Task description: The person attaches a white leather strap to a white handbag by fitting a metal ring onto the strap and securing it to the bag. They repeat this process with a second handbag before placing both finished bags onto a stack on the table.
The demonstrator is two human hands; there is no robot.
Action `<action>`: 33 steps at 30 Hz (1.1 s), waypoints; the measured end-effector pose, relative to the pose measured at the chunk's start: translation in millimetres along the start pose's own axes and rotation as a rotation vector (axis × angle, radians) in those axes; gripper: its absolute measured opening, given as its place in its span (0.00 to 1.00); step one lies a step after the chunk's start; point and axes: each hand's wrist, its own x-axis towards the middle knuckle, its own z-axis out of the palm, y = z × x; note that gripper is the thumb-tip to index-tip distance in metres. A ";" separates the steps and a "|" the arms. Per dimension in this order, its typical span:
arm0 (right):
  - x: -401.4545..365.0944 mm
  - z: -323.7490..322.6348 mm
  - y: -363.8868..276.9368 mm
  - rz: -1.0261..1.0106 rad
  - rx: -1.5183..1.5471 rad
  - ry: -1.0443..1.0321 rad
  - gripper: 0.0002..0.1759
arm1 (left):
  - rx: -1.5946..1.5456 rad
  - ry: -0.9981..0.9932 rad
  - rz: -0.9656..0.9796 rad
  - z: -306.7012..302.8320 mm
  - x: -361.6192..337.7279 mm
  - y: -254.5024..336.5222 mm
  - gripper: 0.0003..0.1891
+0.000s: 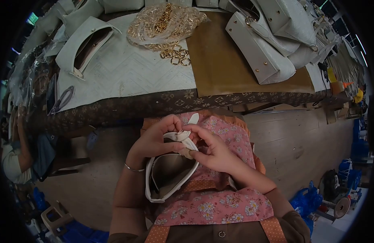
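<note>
A white handbag (149,184) rests in my lap with its mouth open toward me and its dark lining showing. My left hand (157,139) pinches the bag's upper rim from the left, at a whitish zipper end (185,137). From the right, my right hand (213,150) grips the same corner, its thumb pressed low and its index finger near the zipper end. A small white tab (193,118) sticks up just beyond my fingers. The far side of the bag is hidden behind my hands.
Ahead stands a worktable (162,103) with a patterned edge. On it are a bag of gold rings (162,24), loose rings (180,56), scissors (64,99), an open white handbag (69,54) and piled white handbags (263,48). Another person (19,158) sits at left.
</note>
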 end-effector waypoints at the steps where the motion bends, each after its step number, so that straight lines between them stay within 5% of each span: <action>1: -0.2 0.5 0.5 -0.047 -0.098 0.043 0.28 | 0.001 0.002 0.002 -1.6 -0.2 -1.4 0.17; 10: 1.6 0.4 7.1 -0.127 -0.251 0.190 0.19 | -0.052 0.037 -0.098 -1.2 -2.2 1.0 0.04; 18: 4.9 -2.5 14.6 -0.231 -0.290 0.191 0.15 | 0.452 0.234 0.105 7.1 1.7 -1.4 0.03; 21: 5.0 0.3 13.8 -0.322 -0.224 0.186 0.15 | 0.273 0.360 0.087 4.7 4.7 -10.4 0.01; 27: 6.9 4.6 -5.1 -0.211 -0.363 0.288 0.13 | 0.143 0.322 0.060 15.7 6.4 -1.4 0.04; 33: 3.1 -2.1 4.9 -0.351 -0.354 0.169 0.06 | 0.199 0.131 0.016 5.4 2.3 3.0 0.03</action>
